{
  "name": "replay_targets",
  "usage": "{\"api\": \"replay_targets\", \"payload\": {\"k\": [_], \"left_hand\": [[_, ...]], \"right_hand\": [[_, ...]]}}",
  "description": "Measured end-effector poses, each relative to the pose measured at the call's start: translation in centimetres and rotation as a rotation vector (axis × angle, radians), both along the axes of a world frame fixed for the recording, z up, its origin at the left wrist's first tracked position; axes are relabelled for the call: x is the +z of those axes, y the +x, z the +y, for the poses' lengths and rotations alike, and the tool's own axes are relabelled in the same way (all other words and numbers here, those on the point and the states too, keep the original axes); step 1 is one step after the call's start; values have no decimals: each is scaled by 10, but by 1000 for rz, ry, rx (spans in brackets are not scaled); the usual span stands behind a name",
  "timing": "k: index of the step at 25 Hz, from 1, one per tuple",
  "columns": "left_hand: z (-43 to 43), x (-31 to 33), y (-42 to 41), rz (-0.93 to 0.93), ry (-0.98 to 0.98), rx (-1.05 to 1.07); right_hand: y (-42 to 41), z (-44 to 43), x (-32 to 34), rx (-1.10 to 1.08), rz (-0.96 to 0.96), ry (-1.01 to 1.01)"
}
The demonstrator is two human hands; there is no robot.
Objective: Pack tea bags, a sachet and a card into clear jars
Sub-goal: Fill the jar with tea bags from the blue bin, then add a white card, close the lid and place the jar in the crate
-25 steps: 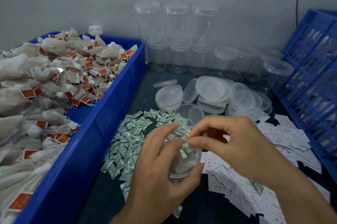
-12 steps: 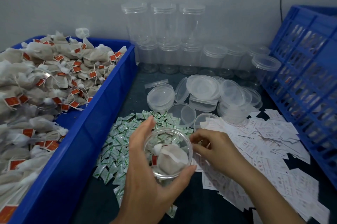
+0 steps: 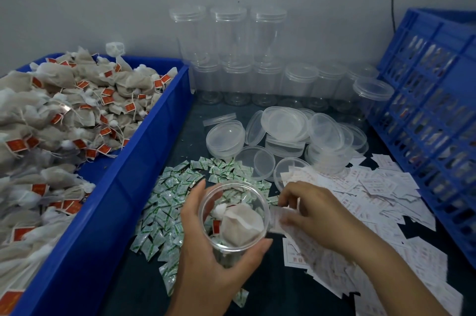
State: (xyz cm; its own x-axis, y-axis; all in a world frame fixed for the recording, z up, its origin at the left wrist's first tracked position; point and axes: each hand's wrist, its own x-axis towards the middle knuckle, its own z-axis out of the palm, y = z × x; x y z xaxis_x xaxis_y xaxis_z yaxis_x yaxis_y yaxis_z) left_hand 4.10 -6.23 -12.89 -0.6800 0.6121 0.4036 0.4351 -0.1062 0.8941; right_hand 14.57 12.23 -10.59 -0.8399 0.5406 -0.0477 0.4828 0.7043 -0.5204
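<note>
My left hand (image 3: 206,261) grips an open clear jar (image 3: 233,215) just above the table, its mouth tilted toward me. Inside lie tea bags (image 3: 242,225) with a red tag. Just right of the jar, my right hand (image 3: 311,212) pinches a white card (image 3: 277,220) close to the jar's rim. Green-and-white sachets (image 3: 177,194) are heaped on the table left of and behind the jar. Loose white cards (image 3: 373,192) are scattered to the right.
A blue bin (image 3: 121,184) heaped with tea bags (image 3: 64,114) fills the left side. Empty lidded jars (image 3: 229,58) stand stacked along the back wall, with loose clear lids (image 3: 283,130) piled before them. A blue slatted crate (image 3: 432,120) stands at the right edge.
My right hand left the jar's mouth, went right to the card pile and now pinches a card beside the rim. My left hand kept hold of the jar.
</note>
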Motion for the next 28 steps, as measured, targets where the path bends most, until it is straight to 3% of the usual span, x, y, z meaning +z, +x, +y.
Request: {"api": "replay_targets", "payload": {"k": [3, 5, 7, 9, 12, 16, 21, 28], "left_hand": [[1, 2, -1, 21, -3, -17], [5, 6, -4, 66, 7, -54], [11, 13, -6, 101, 7, -94], [19, 25, -6, 165, 3, -104], [33, 44, -1, 231, 24, -135], [57, 65, 12, 286, 61, -206], [94, 93, 36, 288, 132, -289], [150, 160, 70, 350, 234, -496]], "right_hand": [[7, 0, 30, -70, 196, -66], [12, -5, 58, -63, 397, -234], [16, -13, 83, 56, 596, -460], [15, -21, 99, 173, 595, -524], [12, -25, 103, 206, 395, -292], [22, -18, 120, 184, 302, -72], [43, -4, 147, 130, 57, 417], [91, 25, 213, 34, 9, 590]]}}
